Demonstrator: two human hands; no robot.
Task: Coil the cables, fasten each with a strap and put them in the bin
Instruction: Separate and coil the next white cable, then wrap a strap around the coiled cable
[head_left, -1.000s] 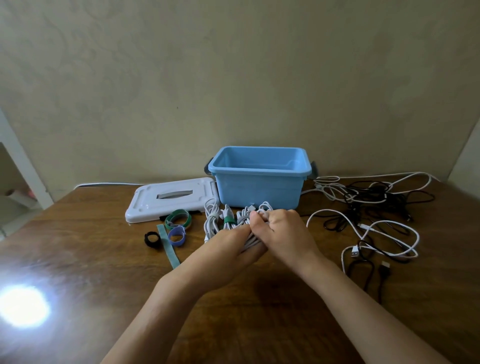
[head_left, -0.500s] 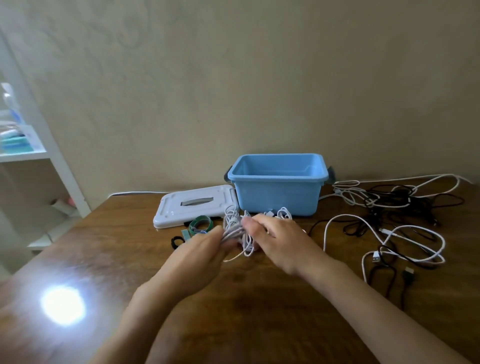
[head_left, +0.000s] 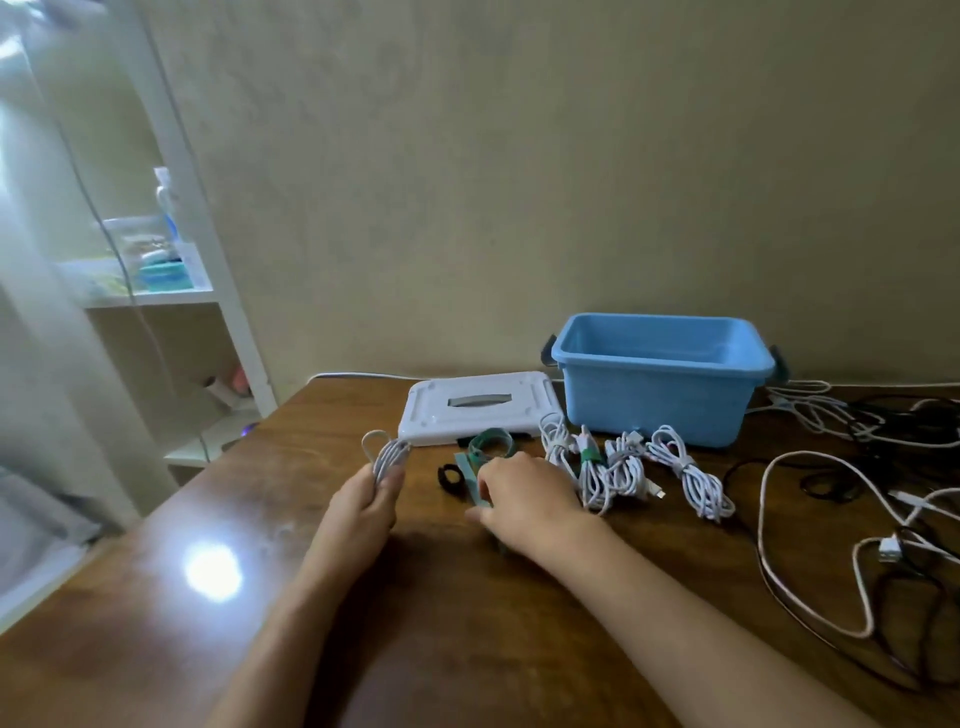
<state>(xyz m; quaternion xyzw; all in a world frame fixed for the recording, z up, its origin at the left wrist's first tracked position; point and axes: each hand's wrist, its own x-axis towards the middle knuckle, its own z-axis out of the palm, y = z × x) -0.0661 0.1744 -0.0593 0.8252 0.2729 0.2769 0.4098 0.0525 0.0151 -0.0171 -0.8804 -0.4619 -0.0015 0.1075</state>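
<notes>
On the wooden table | left hand gripping coiled white cable, loops poking past fingers | right hand curled over teal strap beside black strap | bundled white cables before blue bin | white lid left of bin | loose cables at right

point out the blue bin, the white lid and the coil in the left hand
blue bin (head_left: 655, 402): head view, on its front wall
white lid (head_left: 441, 415): head view, on its flat top, left of the grey handle
coiled white cable (head_left: 387, 457): head view, on the loops sticking out above the left hand (head_left: 363, 506)
</notes>
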